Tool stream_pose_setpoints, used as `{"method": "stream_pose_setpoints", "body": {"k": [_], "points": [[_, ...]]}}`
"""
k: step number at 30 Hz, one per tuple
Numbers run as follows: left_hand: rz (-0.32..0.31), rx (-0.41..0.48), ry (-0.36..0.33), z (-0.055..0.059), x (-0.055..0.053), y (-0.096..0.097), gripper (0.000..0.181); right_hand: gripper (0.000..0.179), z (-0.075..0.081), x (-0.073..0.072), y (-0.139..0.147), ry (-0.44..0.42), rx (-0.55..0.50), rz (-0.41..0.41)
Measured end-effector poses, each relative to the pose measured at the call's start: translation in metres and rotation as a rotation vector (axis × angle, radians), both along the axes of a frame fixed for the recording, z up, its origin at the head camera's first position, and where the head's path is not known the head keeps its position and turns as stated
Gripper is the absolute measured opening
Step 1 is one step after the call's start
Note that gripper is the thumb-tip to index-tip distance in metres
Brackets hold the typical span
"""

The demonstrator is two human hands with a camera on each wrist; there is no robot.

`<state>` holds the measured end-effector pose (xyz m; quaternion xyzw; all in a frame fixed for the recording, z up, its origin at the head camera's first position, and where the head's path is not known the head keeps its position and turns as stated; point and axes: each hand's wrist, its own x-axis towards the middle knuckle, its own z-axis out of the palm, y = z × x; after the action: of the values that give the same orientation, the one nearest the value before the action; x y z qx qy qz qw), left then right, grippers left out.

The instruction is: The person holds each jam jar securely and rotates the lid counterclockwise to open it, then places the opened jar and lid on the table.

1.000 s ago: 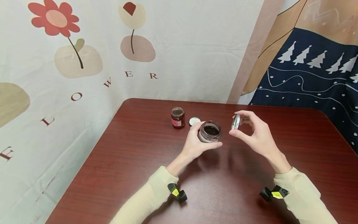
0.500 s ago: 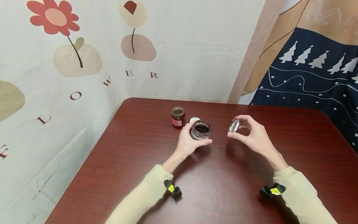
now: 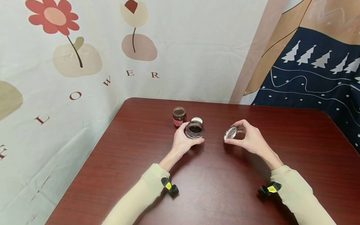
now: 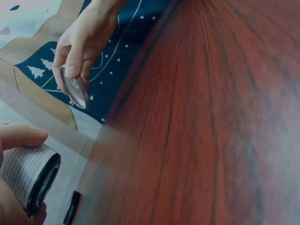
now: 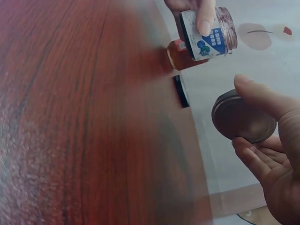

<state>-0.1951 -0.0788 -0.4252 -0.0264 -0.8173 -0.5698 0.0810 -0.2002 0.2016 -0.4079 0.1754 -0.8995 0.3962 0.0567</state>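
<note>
My left hand [image 3: 181, 142] grips an open glass jar [image 3: 194, 133] of dark jam around its side, above the table. In the right wrist view the jar's white and blue label [image 5: 212, 43] shows blueberries. Opposite it, my right hand [image 3: 250, 140] pinches a round metal lid [image 3: 231, 133] between thumb and fingers. The lid stands tilted, its pale inner side toward the head camera. A gap lies between lid and jar. Behind the left hand, a smaller jar [image 3: 179, 114] with a pink-red label stands uncovered, and a second lid [image 3: 197, 119] lies beside it, partly hidden by the held jar.
The dark red wooden table [image 3: 213, 187] extends under both arms. A pale printed cloth [image 3: 194, 62] hangs along its back and left edges, with a navy tree-patterned cloth [image 3: 309, 78] at the right. Each sleeve carries a small black camera [image 3: 173, 190].
My left hand has carried the jar leftward, now overlapping the second lid. My right hand has come left and lower, turning the held lid so more of its inner face shows.
</note>
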Motion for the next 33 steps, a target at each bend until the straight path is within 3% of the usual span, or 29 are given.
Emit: {"method": "stream_pose_setpoints", "body": {"k": [12, 24, 33], "points": [[0.035, -0.038, -0.086, -0.004, -0.006, -0.006, 0.074, 0.064, -0.009, -0.008, -0.009, -0.127, 0.042, 0.061], [0.044, -0.019, -0.115, -0.014, -0.012, -0.008, 0.073, 0.063, -0.015, -0.014, -0.016, -0.135, 0.043, 0.106], [0.048, -0.008, -0.144, -0.018, -0.014, -0.005, 0.075, 0.064, -0.018, -0.016, -0.018, -0.131, 0.110, 0.123]]}}
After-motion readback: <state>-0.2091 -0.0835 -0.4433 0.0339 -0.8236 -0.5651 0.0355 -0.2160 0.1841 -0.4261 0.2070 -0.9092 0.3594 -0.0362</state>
